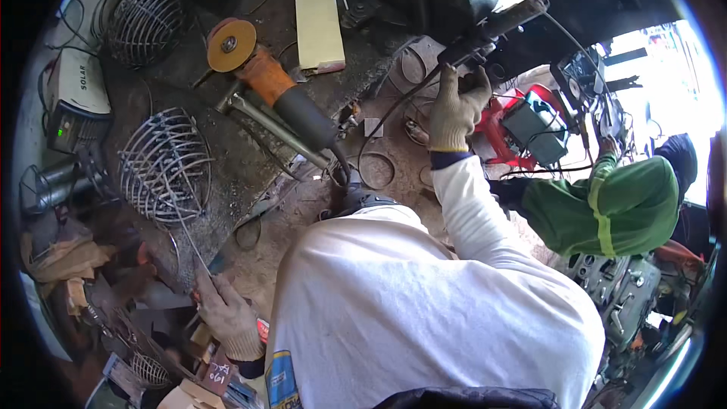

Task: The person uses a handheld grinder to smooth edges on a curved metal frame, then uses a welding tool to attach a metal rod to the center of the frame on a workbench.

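My left hand (pixel 229 321), gloved, is at the lower left with its fingers closed on a thin metal rod (pixel 193 243). The rod slants up to a rounded wire cage (pixel 166 168) of curved bars on the dark worktable. My right hand (pixel 460 108), in a cream knitted glove, is raised at the upper middle with curled fingers. It meets a dark metal part below a grey cylindrical piece (pixel 515 20); what the fingers grip is unclear. Between my hands, an angle grinder (pixel 279 91) with an orange body and tan disc lies on the table.
Another wire cage (pixel 146 18) is at the far left, near a white and black box (pixel 78 91). A pale yellow board (pixel 318 15) lies at the back. A person in green (pixel 606 204) crouches at right, beside a red and grey machine (pixel 534 127). Black cables cross the floor.
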